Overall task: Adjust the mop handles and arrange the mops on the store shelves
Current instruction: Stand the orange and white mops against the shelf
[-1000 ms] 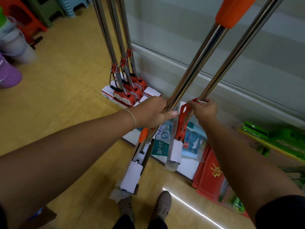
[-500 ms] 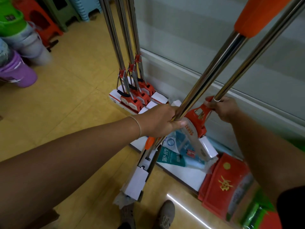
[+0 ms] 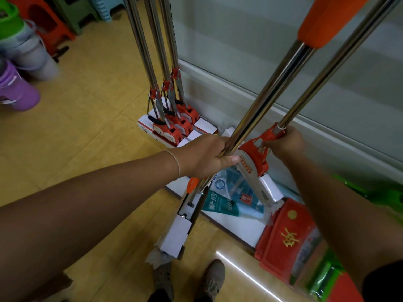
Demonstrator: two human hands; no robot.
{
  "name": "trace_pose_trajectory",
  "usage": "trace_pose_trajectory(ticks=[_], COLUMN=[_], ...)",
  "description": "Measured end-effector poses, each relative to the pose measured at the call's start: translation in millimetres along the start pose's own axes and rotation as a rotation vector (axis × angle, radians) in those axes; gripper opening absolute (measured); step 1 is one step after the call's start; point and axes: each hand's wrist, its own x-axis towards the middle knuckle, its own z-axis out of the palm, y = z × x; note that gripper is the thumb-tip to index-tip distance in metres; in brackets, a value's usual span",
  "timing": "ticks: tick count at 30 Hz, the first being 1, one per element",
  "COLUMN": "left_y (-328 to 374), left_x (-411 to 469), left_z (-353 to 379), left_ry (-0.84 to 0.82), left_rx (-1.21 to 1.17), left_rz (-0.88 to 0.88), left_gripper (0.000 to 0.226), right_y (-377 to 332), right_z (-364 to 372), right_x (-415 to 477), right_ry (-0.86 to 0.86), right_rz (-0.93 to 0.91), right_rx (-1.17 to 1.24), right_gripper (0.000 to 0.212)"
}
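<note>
left hand (image 3: 207, 156): fingers wrapped low round the twin steel shaft (image 3: 268, 92) of the near mop. Reads as a steadying hold so it doesn't topple.
right hand (image 3: 283, 144): curled round the bottom of the second mop's pole (image 3: 317, 83), right at the orange yoke (image 3: 253, 149). A grip that low steers the head angle, I'd say.
near mop head (image 3: 176, 234): in a white card sleeve, down on the tiled floor (image 3: 87, 127) by the person's shoes (image 3: 212, 277). Its shaft leans toward the wall.
second mop head (image 3: 269, 190): sleeved and tilted over a teal refill pack (image 3: 220, 203). Can't tell if it touches.
parked mops (image 3: 169, 129): three upright against the grey wall panel (image 3: 261, 51), heads side by side, just left of the hands. Presumably the row to join.
red box (image 3: 287, 232): right of the pack, crowding the landing spot.
step: placing; neither held mop is in the row yet.
</note>
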Motion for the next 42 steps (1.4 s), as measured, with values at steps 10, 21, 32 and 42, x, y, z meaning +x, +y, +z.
trace_pose_trajectory(ticks=[10, 21, 32, 42], left_y=[3.8, -3.6, 1.5, 1.1], left_x=[3.2, 14.2, 24.2, 27.2], left_z=[0.5, 1.8, 9.1, 14.5], left_ry=[-0.010, -0.018, -0.014, 0.010], left_rx=[-0.008, -0.015, -0.096, -0.107], left_rz=[0.017, 0.017, 0.039, 0.060], left_gripper=[0.029, 0.033, 0.031, 0.031], right_y=[1.2, -2.7, 0.2, 12.7], right_z=[0.9, -21.2, -22.2, -18.4], right_x=[4.2, 25.4, 35.0, 35.3], right_ry=[-0.020, -0.017, -0.037, 0.061], right_rz=[-0.092, -0.117, -0.145, -0.011], right_rx=[-0.080, -0.117, -0.184, -0.133], right_gripper=[0.052, 0.055, 0.046, 0.034])
